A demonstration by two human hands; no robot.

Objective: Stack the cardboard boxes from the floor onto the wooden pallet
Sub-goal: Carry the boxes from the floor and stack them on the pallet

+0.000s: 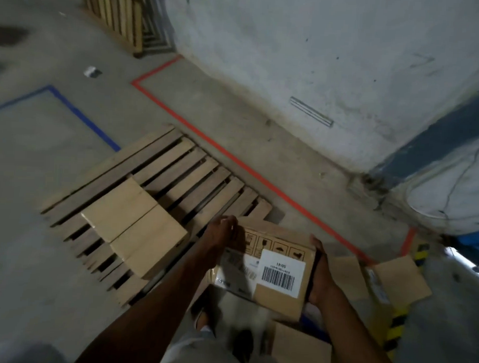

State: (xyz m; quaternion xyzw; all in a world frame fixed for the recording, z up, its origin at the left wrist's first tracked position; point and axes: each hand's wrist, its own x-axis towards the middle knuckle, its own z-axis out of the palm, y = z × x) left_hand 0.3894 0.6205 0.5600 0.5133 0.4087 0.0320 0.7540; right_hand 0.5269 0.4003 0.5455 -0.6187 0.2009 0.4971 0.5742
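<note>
Gripping a labelled cardboard box (268, 266) from both sides, the two hands carry it in the air above the floor, just beside the near right corner of the wooden pallet (179, 163). Left hand (223, 235): fingers curled over the box's far left edge, thumb side on top. Right hand (320, 273): fingers wrapped round the right side, palm against the cardboard. Box is tilted slightly, its top face toward the camera. Top face carries a white barcode label (281, 273) and a row of printed handling symbols (274, 247) along the far edge.

Pallet lies flat on the concrete floor (44, 152), slats running diagonally in view. Two plain cardboard boxes (135, 226) already sit on it, side by side and touching, toward its near left portion. The far half of the pallet shows bare slats.

More boxes on the floor: one open-flapped box (392, 279) just right of the held box, another (300, 349) below it near the person's feet (243, 341). Image there is blurred; details are unclear.

Floor markings: red tape line (233, 159) running past the pallet's far side, blue tape line (80, 116) to the left. A second pallet (116, 16) leans upright against the wall (319, 48) at top. Yellow-and-black striped edging (396, 322) shows at right.
</note>
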